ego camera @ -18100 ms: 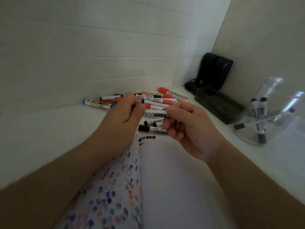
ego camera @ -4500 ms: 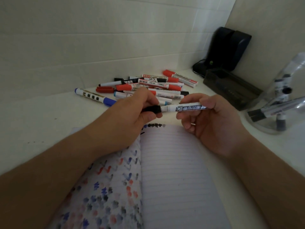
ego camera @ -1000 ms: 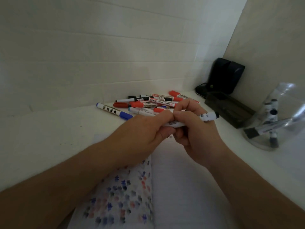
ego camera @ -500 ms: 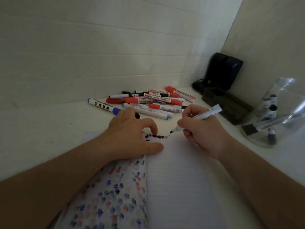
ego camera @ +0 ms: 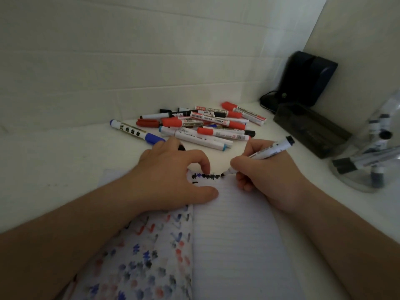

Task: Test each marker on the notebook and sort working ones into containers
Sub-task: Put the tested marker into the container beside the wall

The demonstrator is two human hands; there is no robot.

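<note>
Now the right hand [ego camera: 266, 169] is gripping a white marker [ego camera: 259, 155] like a pen, its fingers curled around the barrel; the black tip is touching the top of the right page of the open notebook [ego camera: 233, 245], at the end of a short row of dark test marks [ego camera: 205, 176]; the back end of the marker is pointing up and to the right. The left hand [ego camera: 171, 178] is resting on the notebook near the spine, with the thumb lying flat on the page and the index finger bent down beside the marks; a small black piece [ego camera: 181, 147], maybe the cap, is showing behind its knuckles, but I cannot tell if the hand is holding it. The left page is covered with many red, blue and black scribbles. Behind the hands a pile of markers [ego camera: 203, 126], with red, blue and black caps, is lying on the white tabletop [ego camera: 54, 165] near the wall; a blue marker [ego camera: 136, 132] is lying at the left edge of the pile. At the right a clear container [ego camera: 368, 169] is holding several markers with black caps; a dark rectangular tray [ego camera: 311, 128] is sitting between it and the pile, and a black device [ego camera: 303, 81] is standing in the corner.
</note>
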